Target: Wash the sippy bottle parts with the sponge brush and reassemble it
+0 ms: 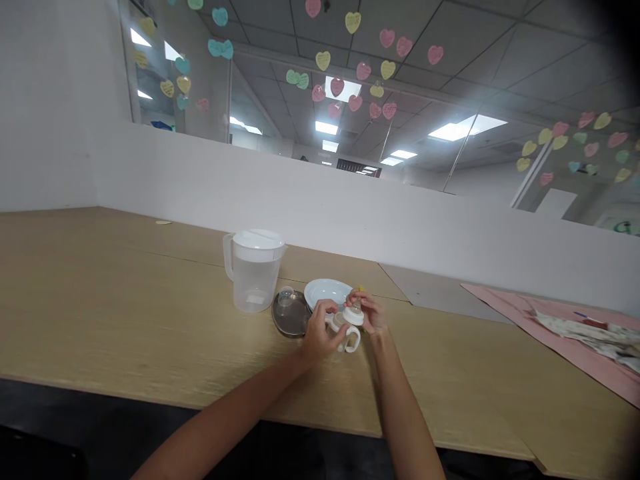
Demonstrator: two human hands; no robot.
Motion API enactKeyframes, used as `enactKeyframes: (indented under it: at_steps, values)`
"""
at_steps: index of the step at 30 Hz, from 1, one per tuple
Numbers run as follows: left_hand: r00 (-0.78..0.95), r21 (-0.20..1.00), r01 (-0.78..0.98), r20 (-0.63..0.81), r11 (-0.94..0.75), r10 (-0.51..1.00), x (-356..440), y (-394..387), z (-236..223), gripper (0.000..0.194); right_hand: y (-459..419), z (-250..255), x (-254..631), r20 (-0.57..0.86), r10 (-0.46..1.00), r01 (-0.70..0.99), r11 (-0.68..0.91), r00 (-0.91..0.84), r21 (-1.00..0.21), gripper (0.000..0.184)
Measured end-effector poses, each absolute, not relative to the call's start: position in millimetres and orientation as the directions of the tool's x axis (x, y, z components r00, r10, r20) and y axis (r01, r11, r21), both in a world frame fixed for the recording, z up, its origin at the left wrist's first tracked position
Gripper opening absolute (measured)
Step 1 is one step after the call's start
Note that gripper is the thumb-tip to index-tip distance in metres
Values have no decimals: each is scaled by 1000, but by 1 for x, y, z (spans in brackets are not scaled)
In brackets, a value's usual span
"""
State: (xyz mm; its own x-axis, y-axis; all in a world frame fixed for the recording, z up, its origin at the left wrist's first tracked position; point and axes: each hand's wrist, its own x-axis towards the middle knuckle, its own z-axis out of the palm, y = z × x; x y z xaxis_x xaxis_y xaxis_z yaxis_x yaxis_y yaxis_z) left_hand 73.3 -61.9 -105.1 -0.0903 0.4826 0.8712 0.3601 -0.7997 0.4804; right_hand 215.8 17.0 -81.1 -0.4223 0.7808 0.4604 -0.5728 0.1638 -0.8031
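My left hand [321, 332] is wrapped round a clear baby bottle [338, 327] with white side handles, standing low over the table. One handle [353, 340] sticks out to the right of my fingers. In my right hand [371, 312] is a bottle nipple with a white collar [353, 315], gripped by the fingertips just above and to the right of the bottle's mouth. Whether the collar touches the bottle I cannot tell. Behind my hands lies a white bowl [323, 289], and left of it a round metal tray [290, 325] carrying a small clear cap [286, 297].
A lidded clear plastic pitcher [256, 277] stands left of the tray, its handle to the left. Something yellow [361, 289] shows partly behind my right hand. A pink cloth [540, 327] with patterned fabric lies at the right. A white wall [300, 193] closes off the wooden table's [150, 320] back.
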Motion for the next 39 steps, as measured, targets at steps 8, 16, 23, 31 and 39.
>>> enactKeyframes:
  at_steps: [8,16,23,31,39]
  values:
    - [-19,456,405,871,-792,491,72,-63,-107,33,11,-76,214,460,721,-492,189,-518,-850,14]
    - [94,392,603,830,-695,550,62,-59,-104,60,6,-73,212,344,745,-375,136,-572,-917,19]
    - [51,418,621,823,-664,566,63,-58,-104,67,2,-70,212,335,727,-233,241,-599,-942,31]
    - [104,449,569,792,-689,602,63,-57,-103,63,0,-66,217,250,658,-261,83,-711,-962,50]
    - [75,446,600,795,-664,602,64,-59,-102,52,10,-71,222,300,795,-305,153,-527,-940,33]
